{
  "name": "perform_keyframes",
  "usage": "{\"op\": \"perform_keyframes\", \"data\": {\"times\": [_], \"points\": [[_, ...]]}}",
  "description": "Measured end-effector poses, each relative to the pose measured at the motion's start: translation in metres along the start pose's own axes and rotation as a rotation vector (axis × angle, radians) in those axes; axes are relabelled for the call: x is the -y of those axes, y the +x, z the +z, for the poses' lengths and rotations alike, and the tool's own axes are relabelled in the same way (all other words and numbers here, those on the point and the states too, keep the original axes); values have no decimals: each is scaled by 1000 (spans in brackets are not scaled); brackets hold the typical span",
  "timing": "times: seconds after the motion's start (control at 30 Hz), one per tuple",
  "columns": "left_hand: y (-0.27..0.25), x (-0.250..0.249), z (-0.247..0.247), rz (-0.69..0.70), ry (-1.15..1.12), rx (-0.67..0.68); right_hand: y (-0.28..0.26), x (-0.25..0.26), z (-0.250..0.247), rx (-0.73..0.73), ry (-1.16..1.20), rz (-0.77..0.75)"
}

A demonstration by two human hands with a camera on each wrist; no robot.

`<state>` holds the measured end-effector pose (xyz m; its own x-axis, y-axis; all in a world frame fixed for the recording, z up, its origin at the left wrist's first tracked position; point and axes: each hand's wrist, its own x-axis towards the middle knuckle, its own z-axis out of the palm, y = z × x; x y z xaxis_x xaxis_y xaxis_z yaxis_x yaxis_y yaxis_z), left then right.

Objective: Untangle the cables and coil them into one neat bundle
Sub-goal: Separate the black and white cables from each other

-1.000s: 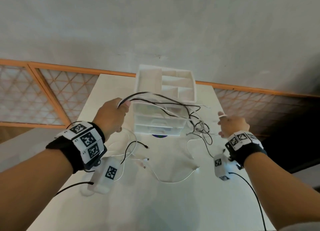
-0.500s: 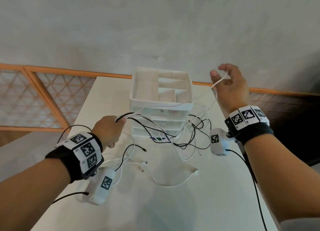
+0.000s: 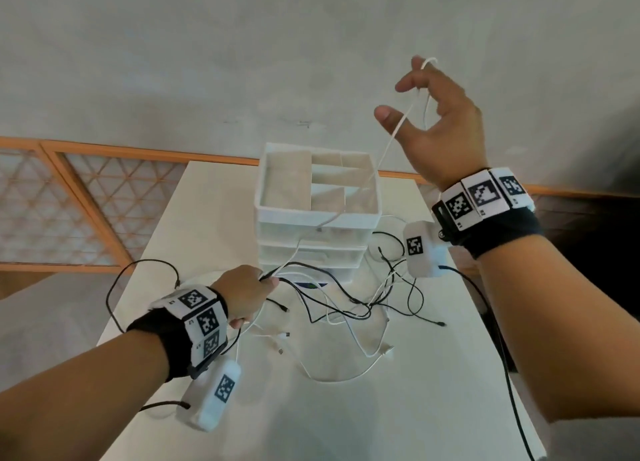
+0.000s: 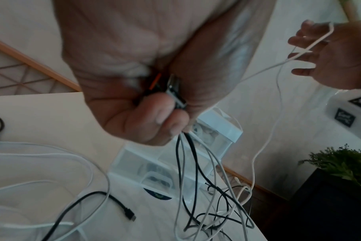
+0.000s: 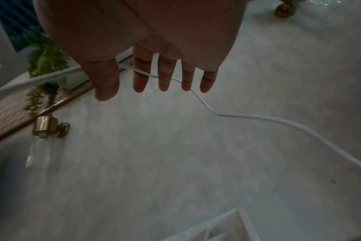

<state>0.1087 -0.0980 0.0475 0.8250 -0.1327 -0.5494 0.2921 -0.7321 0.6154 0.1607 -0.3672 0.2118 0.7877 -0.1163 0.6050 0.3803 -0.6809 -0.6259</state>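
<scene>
My left hand hovers low over the white table and grips a bunch of black and white cables at their plug ends. From that fist the strands fall into a loose tangle in front of the drawer unit. My right hand is raised high at the right with its fingers spread and nearly straight. One white cable hangs looped over those fingers and runs down across the organiser to the left fist. More white cable lies slack on the table.
A white drawer organiser with open top compartments stands at the table's middle, just behind the tangle. A black cable loop lies at the left edge. A potted plant stands off the right side. A wood-framed lattice panel runs behind the table.
My right hand has risen from table height to well above the organiser, drawing the white cable up with it. My left hand has dropped lower, still gripping the bunch.
</scene>
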Motion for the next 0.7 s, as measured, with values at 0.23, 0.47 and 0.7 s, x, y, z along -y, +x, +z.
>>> {"op": "perform_keyframes", "data": {"times": [0.23, 0.47, 0.7], "points": [[6, -3, -13, -17, -88, -47, 16, -29, -14, 190, -18, 184], [10, -4, -5, -41, -87, -41, 43, -40, -7, 92, -292, 352], [10, -2, -5, -45, -76, -58, 46, -40, -1, 9, -230, 295]]}}
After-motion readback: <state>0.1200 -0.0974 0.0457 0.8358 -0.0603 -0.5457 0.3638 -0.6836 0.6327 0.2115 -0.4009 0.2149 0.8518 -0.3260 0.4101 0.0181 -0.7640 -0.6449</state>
